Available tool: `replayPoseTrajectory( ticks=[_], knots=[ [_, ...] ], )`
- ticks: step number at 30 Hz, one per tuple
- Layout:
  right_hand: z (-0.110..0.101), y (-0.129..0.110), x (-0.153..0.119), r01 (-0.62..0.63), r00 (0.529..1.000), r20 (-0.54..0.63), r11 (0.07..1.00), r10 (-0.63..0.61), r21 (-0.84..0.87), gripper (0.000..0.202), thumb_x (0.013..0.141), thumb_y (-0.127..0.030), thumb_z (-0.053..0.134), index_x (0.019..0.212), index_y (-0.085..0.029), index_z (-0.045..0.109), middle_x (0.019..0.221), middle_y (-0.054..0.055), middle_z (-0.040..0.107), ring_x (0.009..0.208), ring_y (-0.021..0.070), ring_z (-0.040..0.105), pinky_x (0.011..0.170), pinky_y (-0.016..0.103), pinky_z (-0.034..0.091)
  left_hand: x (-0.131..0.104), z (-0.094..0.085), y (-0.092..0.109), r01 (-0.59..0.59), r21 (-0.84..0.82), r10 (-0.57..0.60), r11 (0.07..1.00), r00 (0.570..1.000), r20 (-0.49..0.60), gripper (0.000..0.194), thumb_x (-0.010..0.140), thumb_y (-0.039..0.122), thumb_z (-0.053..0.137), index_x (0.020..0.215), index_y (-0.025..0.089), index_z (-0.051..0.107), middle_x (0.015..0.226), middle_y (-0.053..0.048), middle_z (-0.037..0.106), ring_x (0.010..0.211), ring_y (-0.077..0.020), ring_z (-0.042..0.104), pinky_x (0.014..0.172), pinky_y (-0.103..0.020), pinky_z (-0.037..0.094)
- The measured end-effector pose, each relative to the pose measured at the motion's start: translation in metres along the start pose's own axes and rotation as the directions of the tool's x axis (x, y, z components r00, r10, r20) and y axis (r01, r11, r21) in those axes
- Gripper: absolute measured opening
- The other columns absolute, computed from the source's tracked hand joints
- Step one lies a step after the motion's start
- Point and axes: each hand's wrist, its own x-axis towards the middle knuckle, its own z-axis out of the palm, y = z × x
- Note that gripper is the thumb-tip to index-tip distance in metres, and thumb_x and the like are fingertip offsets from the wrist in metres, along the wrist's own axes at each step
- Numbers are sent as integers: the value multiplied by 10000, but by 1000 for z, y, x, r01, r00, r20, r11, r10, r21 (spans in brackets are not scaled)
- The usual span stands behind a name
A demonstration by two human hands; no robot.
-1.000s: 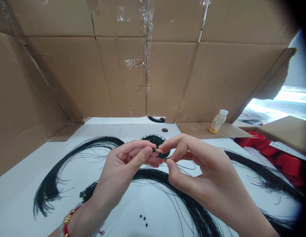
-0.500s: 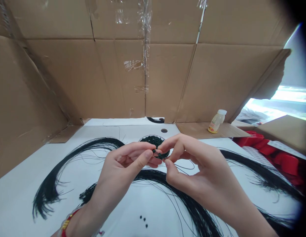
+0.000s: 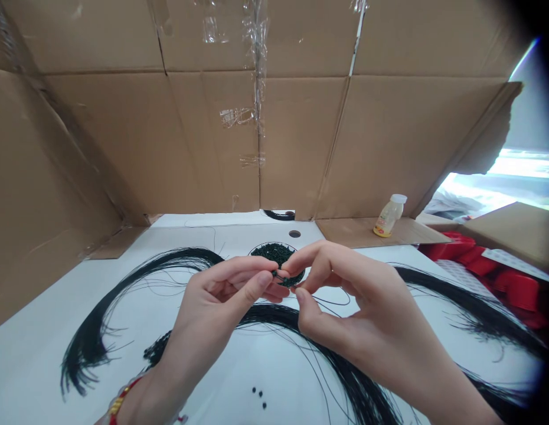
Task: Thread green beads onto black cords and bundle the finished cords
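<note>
My left hand (image 3: pixel 221 304) pinches a small dark bead (image 3: pixel 275 274) between thumb and forefinger. Close beside it, my right hand (image 3: pixel 363 304) is closed on a thin black cord (image 3: pixel 331 303), which passes between the two hands and loops out under the right fingers. Just behind the fingertips stands a round dish heaped with dark green-black beads (image 3: pixel 271 252), partly covered by my hands. A thick bundle of black cords (image 3: pixel 278 314) curves beneath both hands toward the front. The exact spot where cord and bead meet is too small to make out.
More black cord bundles lie at the left (image 3: pixel 91 330) and right (image 3: pixel 460 298). Several loose beads (image 3: pixel 260 394) rest near the front. Cardboard walls (image 3: pixel 203 147) enclose the back. A small bottle (image 3: pixel 389 216) stands back right, near red items (image 3: pixel 516 289).
My hands hold nearly the same pose, with only a tiny shift of the fingertips at the bead. The whole view has moved very slightly.
</note>
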Motion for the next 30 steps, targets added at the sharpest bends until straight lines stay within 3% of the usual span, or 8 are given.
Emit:
replayPoseTrajectory(
  ticks=[7,17,24,30],
  knots=[
    [-1,-4,-3,47,999,13,998,-46,-42,250,800,-22,632,752,-218,483,973,-46,692,849,109,663,753,213,534,1,3,0,3,-65,-4,998,1000,-27,35,822,273,842,828,242,827,710,1,795,683,-156,772,683,-199,633],
    [-3,0,-4,-33,998,57,999,31,22,165,840,-83,631,773,-216,558,978,-6,695,878,147,684,762,260,567,4,1,-5,-8,-146,30,989,988,151,55,889,247,777,904,272,824,759,13,813,749,-120,768,718,-149,604],
    [-5,1,-3,-60,990,134,994,48,87,154,886,-110,636,800,-216,563,914,-26,682,808,118,669,725,235,559,1,-1,-6,35,-162,-1,986,979,202,90,864,231,803,944,269,792,811,17,813,774,-125,765,757,-185,606],
    [-8,0,-1,-102,979,185,993,89,63,118,968,-179,620,863,-231,620,953,-26,693,885,111,662,774,216,543,2,-4,-4,26,-97,-4,995,976,219,17,863,235,803,860,246,791,769,20,786,762,-106,743,740,-153,586]
  ],
)
